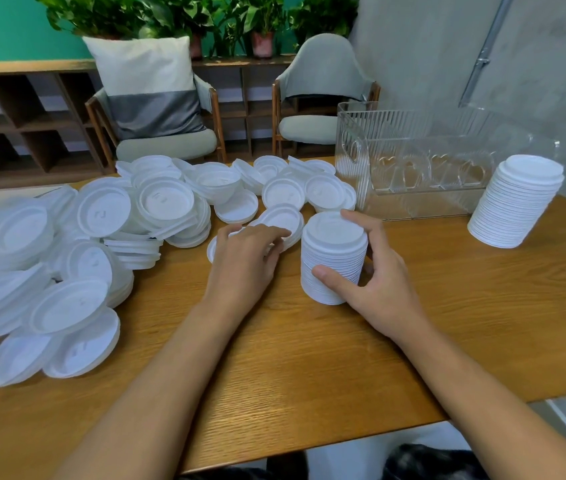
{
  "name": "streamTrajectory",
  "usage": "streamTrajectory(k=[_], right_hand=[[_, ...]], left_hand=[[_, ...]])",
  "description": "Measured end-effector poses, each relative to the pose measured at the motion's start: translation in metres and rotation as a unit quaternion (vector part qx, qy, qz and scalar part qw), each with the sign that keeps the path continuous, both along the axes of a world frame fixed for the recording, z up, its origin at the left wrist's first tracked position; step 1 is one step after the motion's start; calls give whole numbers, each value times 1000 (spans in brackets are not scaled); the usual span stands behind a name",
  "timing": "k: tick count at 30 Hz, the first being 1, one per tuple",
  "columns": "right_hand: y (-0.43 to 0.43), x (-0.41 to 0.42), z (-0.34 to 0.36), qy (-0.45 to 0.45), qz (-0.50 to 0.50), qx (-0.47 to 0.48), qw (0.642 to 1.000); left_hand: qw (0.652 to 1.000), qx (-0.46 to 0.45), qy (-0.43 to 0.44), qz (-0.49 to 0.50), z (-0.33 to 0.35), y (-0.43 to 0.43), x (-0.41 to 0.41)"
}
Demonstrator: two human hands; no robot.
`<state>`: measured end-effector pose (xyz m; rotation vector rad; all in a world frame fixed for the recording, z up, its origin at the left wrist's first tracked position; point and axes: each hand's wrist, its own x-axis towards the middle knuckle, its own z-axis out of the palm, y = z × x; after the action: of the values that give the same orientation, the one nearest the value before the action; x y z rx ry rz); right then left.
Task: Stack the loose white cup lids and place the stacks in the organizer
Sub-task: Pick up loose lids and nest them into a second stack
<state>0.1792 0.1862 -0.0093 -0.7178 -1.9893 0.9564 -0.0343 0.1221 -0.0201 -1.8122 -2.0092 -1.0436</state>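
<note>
Gripping the short stack of lids [333, 258], thumb on its near side and fingers curled round the far side, the right hand [383, 289] holds it upright on the tabletop [309, 368]; the left hand [243, 261] lies palm down just beside it, fingers bent over a loose lid [283, 218], though whether it pinches that lid I cannot tell. Bare grained wood runs from both wrists to the rounded near edge; the heap of loose lids [101, 216] crowds the left and far side, some overlapping, some tilted. The lids are thin white plastic, round, with raised rims. The organizer [413, 199], clear ribbed plastic with heart cut-outs, stands behind and to the right of the held stack, apart from it; a taller stack [517, 202] leans just beside its right end, near the tabletop's right edge.
</note>
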Motion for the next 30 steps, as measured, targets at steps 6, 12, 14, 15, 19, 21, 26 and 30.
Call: streamTrajectory(k=[6,12,14,15,19,21,26,30], right_hand=[[3,0,-1,6,-10,8,1000],[8,2,-6,5,-32,31,999],[7,1,-4,18,-29,20,999],[6,0,-3,25,-29,15,999],[5,-1,-2,36,-28,12,999],[5,-1,-2,37,-22,8,999],[1,-4,1,34,25,14,999],[2,-6,-3,28,27,25,999]], left_hand=[[999,24,-25,-17,5,-1,1],[978,98,-183,-27,22,-8,12],[960,113,-254,-20,28,-9,15],[947,113,-300,-25,31,-10,15],[862,103,-490,-81,40,-9,13],[839,92,-527,-97,43,-11,14],[874,48,-464,-138,43,-12,29],[884,39,-445,-137,41,-12,39]])
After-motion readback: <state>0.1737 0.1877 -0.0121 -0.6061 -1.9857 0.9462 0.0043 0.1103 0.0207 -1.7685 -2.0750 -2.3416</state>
